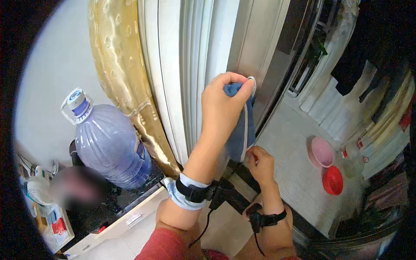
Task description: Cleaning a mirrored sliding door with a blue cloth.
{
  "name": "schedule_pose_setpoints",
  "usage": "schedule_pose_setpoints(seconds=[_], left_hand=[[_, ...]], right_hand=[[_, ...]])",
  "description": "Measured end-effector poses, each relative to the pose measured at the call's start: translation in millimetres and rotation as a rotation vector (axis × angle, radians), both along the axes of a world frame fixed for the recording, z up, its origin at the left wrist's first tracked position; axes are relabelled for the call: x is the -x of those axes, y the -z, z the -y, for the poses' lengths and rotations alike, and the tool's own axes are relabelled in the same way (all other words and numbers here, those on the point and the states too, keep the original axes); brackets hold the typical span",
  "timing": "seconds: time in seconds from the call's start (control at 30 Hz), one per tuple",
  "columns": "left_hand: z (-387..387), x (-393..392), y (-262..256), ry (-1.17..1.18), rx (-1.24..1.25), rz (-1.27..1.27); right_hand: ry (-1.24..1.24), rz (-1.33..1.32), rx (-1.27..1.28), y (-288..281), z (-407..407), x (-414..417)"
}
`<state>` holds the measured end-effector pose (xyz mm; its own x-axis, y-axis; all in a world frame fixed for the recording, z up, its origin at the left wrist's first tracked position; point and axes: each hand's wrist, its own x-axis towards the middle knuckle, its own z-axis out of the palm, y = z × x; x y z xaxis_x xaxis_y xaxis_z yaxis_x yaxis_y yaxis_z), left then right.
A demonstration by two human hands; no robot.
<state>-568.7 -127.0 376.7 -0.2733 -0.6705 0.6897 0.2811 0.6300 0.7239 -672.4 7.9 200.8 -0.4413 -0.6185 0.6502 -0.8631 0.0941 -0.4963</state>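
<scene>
A blue cloth with a pale stripe or edging (242,133) hangs in front of a door frame. Pinched between thumb and forefinger of my left hand (226,97) is its top end, beside a small whitish round thing (252,85) partly covered by the fingertips. My right hand (260,162) is lower, its thumb and fingertips at the cloth's lower right corner, where they seem to pinch the edge. The left forearm hides part of the cloth. Both wrists wear black straps with cables; a light blue cloth band (187,195) lies under the left strap.
At left, a large bluish plastic water bottle (110,143) stands on a black-topped cabinet (131,201), near a white fan (40,190). Gold (120,55) and white curtains hang ahead. Beyond the doorway are a pink basin (321,151), a red basin (332,180) and hanging clothes (360,74).
</scene>
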Motion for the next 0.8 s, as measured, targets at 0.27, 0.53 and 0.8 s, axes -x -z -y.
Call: schedule_pose_setpoints(seconds=[0.27, 0.53, 0.8], left_hand=[[-0.3, 1.9, -0.9, 0.102, -0.097, -0.011], [2.8, -7.5, -2.8, 0.128, -0.068, 0.083], [0.6, -18.6, 27.6, 0.128, 0.115, 0.245]], right_hand=[[0.001, 0.094, -0.059, 0.0, -12.7, 4.7], [0.001, 0.126, -0.085, -5.7, -17.5, 2.5], [-0.056, 0.539, -0.059, -2.6, -14.6, -0.4]])
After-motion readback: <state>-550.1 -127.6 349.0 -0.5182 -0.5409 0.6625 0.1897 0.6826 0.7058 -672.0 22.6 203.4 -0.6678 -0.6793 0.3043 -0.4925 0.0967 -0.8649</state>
